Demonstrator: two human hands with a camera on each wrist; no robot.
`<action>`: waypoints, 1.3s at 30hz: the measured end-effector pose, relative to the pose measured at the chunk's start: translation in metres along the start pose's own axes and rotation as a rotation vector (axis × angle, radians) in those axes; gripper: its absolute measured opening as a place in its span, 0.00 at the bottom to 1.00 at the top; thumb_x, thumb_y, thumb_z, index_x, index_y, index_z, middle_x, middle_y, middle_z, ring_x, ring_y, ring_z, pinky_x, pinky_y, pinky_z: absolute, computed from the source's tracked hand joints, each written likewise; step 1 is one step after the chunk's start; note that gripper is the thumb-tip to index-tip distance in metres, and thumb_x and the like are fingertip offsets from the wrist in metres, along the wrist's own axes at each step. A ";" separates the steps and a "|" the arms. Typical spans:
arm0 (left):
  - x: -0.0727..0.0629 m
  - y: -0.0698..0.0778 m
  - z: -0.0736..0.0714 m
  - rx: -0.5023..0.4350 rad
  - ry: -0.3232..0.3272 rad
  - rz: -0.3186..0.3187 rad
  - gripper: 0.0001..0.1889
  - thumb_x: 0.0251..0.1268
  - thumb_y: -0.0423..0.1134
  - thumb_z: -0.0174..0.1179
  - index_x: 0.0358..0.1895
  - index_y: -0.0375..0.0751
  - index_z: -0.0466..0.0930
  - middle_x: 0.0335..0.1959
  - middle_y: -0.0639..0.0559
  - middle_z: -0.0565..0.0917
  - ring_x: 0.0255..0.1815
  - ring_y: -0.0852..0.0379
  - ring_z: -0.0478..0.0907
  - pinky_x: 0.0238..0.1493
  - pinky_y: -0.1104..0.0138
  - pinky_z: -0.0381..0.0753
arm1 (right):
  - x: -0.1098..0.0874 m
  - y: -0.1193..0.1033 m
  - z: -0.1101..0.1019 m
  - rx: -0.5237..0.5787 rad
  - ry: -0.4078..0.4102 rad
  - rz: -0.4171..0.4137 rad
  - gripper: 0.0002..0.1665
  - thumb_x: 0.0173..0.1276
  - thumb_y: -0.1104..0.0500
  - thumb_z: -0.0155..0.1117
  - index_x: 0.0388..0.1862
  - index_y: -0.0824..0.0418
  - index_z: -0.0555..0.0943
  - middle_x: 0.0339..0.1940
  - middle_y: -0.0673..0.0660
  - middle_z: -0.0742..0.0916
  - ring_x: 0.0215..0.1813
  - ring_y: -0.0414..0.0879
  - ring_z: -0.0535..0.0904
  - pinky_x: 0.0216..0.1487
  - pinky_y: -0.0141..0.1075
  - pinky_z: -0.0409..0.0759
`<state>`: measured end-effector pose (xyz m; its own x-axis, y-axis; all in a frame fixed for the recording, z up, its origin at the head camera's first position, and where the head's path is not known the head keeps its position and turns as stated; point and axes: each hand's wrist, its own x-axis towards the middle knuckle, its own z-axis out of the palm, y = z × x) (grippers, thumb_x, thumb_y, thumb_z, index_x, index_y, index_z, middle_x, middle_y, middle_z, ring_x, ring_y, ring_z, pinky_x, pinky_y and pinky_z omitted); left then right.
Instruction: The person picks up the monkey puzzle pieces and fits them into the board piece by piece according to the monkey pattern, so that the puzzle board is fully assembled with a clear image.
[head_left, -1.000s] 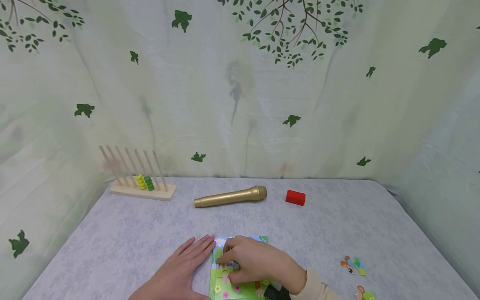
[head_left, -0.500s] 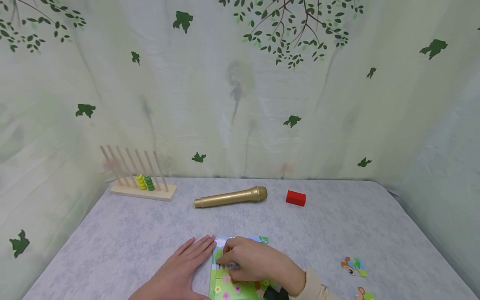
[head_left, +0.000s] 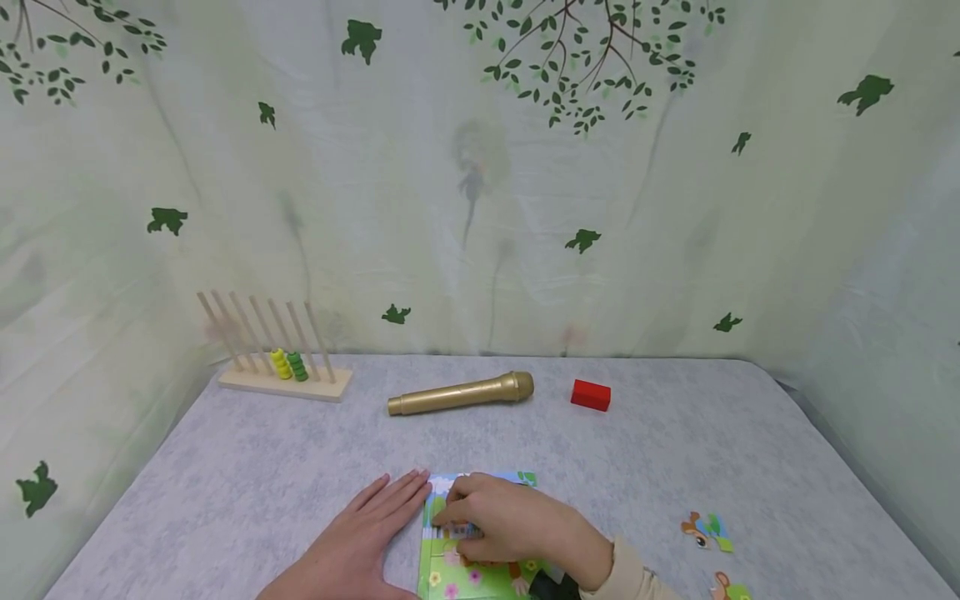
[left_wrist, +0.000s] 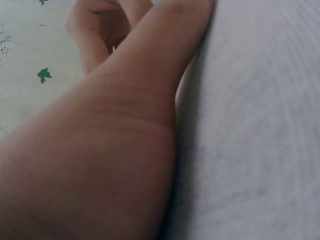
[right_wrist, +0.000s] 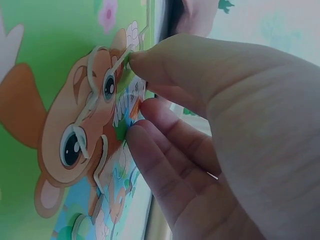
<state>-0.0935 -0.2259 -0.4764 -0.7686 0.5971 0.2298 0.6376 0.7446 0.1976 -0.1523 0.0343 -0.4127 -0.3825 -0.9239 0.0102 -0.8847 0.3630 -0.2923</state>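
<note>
A jigsaw puzzle board (head_left: 438, 562) with a bright cartoon animal picture lies at the table's front middle. My left hand (head_left: 367, 537) rests flat beside it, fingers straight, fingertips at its upper left edge. Over the board, my right hand (head_left: 517, 521) pinches a small puzzle piece (right_wrist: 131, 102) between thumb and fingertips, close against the picture. In the right wrist view, a big-eyed brown animal face (right_wrist: 75, 125) spreads over several fitted pieces, some with raised edges. The right hand hides much of the board in the head view.
Two loose puzzle pieces, an upper one (head_left: 707, 532) and a lower one (head_left: 730, 587), lie at the right. Further back are a wooden peg stand (head_left: 285, 383) with yellow and green beads, a gold toy microphone (head_left: 461, 394) and a red block (head_left: 591, 395).
Both hands keep their places. The piece under my right fingers has shifted slightly against the board.
</note>
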 end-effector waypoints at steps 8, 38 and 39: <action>0.000 0.000 0.001 0.029 0.017 0.012 0.61 0.54 0.85 0.52 0.82 0.43 0.59 0.81 0.48 0.64 0.80 0.54 0.62 0.79 0.80 0.26 | -0.004 0.000 0.000 -0.022 0.032 -0.030 0.18 0.72 0.55 0.69 0.60 0.49 0.86 0.54 0.40 0.87 0.55 0.30 0.80 0.59 0.20 0.78; 0.002 0.002 0.002 0.064 0.023 -0.013 0.64 0.50 0.87 0.52 0.81 0.41 0.60 0.81 0.49 0.65 0.80 0.53 0.62 0.79 0.79 0.27 | -0.054 0.002 -0.022 0.057 0.103 0.070 0.22 0.73 0.53 0.70 0.65 0.50 0.82 0.56 0.42 0.87 0.57 0.34 0.82 0.58 0.29 0.83; 0.002 0.002 0.002 0.069 0.025 -0.011 0.64 0.50 0.87 0.52 0.81 0.41 0.60 0.81 0.49 0.65 0.80 0.52 0.63 0.79 0.79 0.27 | -0.056 0.002 -0.023 0.061 0.106 0.077 0.22 0.73 0.54 0.70 0.65 0.50 0.82 0.56 0.42 0.87 0.57 0.34 0.82 0.57 0.29 0.83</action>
<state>-0.0937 -0.2231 -0.4771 -0.7732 0.5819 0.2521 0.6234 0.7703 0.1339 -0.1389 0.0892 -0.3917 -0.4775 -0.8745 0.0853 -0.8350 0.4215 -0.3537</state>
